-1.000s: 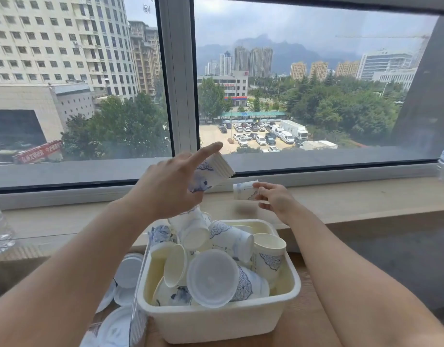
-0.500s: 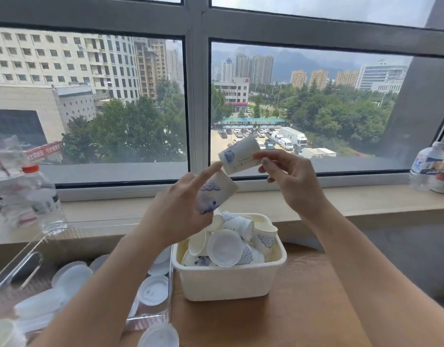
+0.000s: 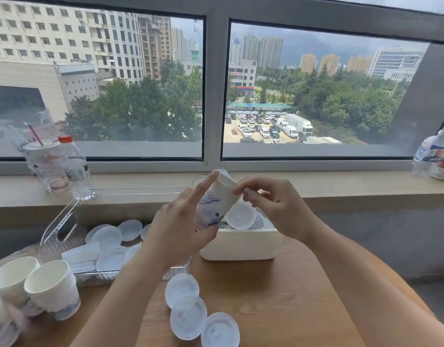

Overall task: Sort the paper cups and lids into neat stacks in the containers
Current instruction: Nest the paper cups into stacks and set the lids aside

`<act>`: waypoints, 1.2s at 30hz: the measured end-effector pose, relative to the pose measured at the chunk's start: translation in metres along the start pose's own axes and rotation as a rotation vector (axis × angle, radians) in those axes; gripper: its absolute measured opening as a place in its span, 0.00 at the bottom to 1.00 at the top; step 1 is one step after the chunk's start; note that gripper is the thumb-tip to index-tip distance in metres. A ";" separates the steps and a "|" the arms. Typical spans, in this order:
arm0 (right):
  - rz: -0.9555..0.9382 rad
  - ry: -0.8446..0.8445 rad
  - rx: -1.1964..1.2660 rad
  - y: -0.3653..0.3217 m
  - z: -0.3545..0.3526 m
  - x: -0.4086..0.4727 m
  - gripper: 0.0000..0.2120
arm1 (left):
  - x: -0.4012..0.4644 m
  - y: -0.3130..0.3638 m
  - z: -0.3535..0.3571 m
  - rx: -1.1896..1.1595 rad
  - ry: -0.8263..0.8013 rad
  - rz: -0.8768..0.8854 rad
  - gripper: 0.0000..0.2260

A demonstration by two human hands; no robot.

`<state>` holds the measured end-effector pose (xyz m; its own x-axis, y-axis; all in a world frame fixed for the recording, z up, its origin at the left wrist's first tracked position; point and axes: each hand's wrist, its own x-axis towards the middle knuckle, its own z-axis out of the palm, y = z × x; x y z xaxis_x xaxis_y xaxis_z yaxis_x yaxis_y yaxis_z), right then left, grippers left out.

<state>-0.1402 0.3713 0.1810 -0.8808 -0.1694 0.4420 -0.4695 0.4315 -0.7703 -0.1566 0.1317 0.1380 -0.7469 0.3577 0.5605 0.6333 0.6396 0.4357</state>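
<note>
Head view, taken from left to right: at the counter's near left corner stand nested stacks of paper cups, mouths up and tilted slightly toward the camera. Just beyond them lies a clear tray with a cut-out handle, holding loose white lids in no order; three more lids lie overlapping on the bare wood nearer the camera.

Above the middle of the counter the left hand grips a short stack of blue-patterned cups, held tilted with the bases pointing up and away. Its fingers curl round the lower wall, while the forefinger lies straight along the side up to the top. The right hand meets the same stack at its upper end, thumb and fingertips pinching the topmost cup near its base (whether it is pushing that cup on or only steadying it I cannot tell). Behind both hands sits a white tub with more cups and a lid jumbled inside.

These cups look very light and thin-walled, so a hard squeeze on the wall would likely crease or oval them; the rolled rim and the base ring are probably the stiffest places to take hold. Nested cups tend to wedge, so pressing straight along the axis should seat them best. The lids seem like thin, slightly flexible plastic, and are best taken by the edge.
</note>
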 end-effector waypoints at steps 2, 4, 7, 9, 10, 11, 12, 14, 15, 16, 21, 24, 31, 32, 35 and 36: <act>0.027 -0.047 0.008 0.005 0.008 -0.007 0.09 | -0.009 -0.006 0.006 -0.018 -0.011 -0.013 0.48; 0.045 -0.084 0.014 0.010 0.013 -0.011 0.09 | -0.017 -0.012 0.013 -0.042 -0.025 -0.008 0.47; 0.064 -0.093 -0.002 0.017 0.018 -0.010 0.09 | -0.024 -0.019 0.023 -0.101 -0.003 -0.032 0.45; 0.062 -0.068 -0.015 0.023 0.020 -0.004 0.09 | -0.023 -0.027 0.030 -0.122 0.018 -0.057 0.45; 0.066 -0.047 -0.017 0.026 0.020 0.000 0.09 | -0.022 -0.031 0.033 -0.138 0.025 -0.074 0.45; 0.077 -0.018 -0.022 0.029 0.021 0.005 0.08 | -0.020 -0.035 0.035 -0.150 0.033 -0.092 0.44; 0.093 0.019 -0.037 0.032 0.022 0.010 0.07 | -0.018 -0.039 0.038 -0.156 0.043 -0.106 0.44; 0.100 0.089 -0.122 0.039 0.025 0.024 0.06 | -0.016 -0.048 0.041 -0.158 0.064 -0.115 0.43; 0.097 0.108 -0.186 0.042 0.027 0.032 0.07 | -0.016 -0.052 0.043 -0.163 0.072 -0.111 0.44; 0.098 0.115 -0.261 0.046 0.031 0.041 0.09 | -0.016 -0.056 0.044 -0.169 0.079 -0.102 0.44; 0.165 0.101 -0.608 0.066 0.051 0.074 0.23 | -0.024 -0.080 0.052 -0.195 0.128 -0.057 0.46; 0.184 0.111 -0.682 0.077 0.061 0.084 0.26 | -0.030 -0.091 0.056 -0.222 0.165 -0.067 0.46; 0.178 0.160 -0.766 0.088 0.073 0.090 0.25 | -0.041 -0.112 0.065 -0.291 0.164 -0.115 0.48; 0.175 0.166 -0.757 0.087 0.073 0.089 0.25 | -0.042 -0.114 0.066 -0.283 0.164 -0.113 0.49; 0.157 0.228 -0.652 0.077 0.069 0.084 0.22 | -0.045 -0.116 0.067 -0.274 0.151 -0.124 0.48; 0.146 0.263 -0.584 0.072 0.068 0.081 0.21 | -0.047 -0.117 0.068 -0.281 0.142 -0.135 0.48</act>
<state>-0.2496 0.3290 0.1299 -0.8542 0.1175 0.5064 -0.1709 0.8565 -0.4870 -0.2090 0.0865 0.0131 -0.8046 0.1715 0.5685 0.5766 0.4548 0.6787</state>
